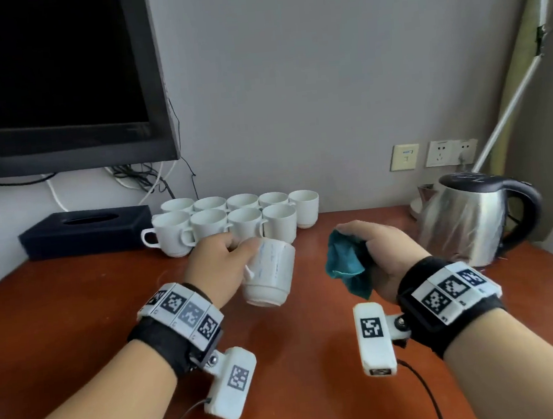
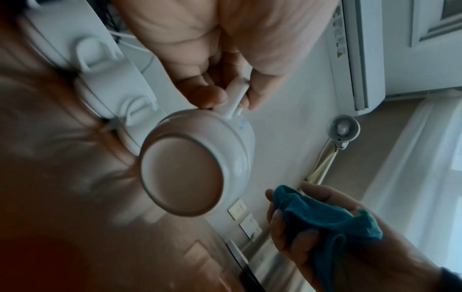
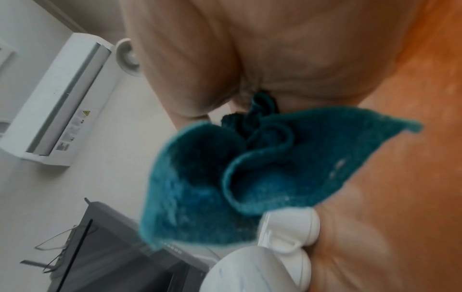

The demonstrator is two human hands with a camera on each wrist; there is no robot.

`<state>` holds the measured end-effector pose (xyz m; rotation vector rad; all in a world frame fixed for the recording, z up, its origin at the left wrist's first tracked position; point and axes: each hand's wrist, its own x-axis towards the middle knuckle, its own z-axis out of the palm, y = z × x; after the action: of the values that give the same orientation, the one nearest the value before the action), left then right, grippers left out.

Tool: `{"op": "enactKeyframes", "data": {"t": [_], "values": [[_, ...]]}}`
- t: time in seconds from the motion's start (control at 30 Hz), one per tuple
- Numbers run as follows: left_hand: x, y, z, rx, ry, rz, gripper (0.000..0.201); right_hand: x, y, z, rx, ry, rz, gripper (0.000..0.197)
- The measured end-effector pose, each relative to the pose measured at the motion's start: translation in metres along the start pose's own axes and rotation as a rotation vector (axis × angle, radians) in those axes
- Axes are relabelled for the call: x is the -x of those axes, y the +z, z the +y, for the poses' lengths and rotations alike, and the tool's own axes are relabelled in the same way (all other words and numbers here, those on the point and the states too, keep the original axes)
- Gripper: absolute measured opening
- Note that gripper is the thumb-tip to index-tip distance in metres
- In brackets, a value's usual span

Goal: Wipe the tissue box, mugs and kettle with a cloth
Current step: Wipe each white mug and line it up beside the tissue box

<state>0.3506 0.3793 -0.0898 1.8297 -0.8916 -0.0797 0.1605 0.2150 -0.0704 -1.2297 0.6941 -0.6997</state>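
The left hand (image 1: 218,265) pinches the handle of a white mug (image 1: 269,274), lifted and tipped with its base toward the wrist. Just beside it the right hand (image 1: 379,253) clutches a bunched teal cloth (image 1: 348,263), apart from the mug. Beyond the left hand stand the other mugs (image 1: 235,220) and the tissue box (image 1: 85,232); the kettle (image 1: 471,217) stands beyond the right hand
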Motion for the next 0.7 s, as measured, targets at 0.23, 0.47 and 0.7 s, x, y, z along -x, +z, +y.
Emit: {"op": "enactKeyframes", "data": {"t": [0.23, 0.47, 0.7], "values": [[-0.014, -0.046, -0.044, 0.071, -0.048, 0.082, 0.043, -0.037, 0.080, 0.029, -0.148, 0.122, -0.050, 0.029], [-0.023, -0.070, -0.071, 0.142, -0.093, 0.127, 0.040, -0.062, 0.126, 0.066, -0.268, 0.159, -0.093, 0.021], [-0.027, -0.074, -0.092, 0.213, -0.105, 0.177, 0.045, -0.068, 0.146, 0.090, -0.328, 0.116, -0.078, 0.042]]}}
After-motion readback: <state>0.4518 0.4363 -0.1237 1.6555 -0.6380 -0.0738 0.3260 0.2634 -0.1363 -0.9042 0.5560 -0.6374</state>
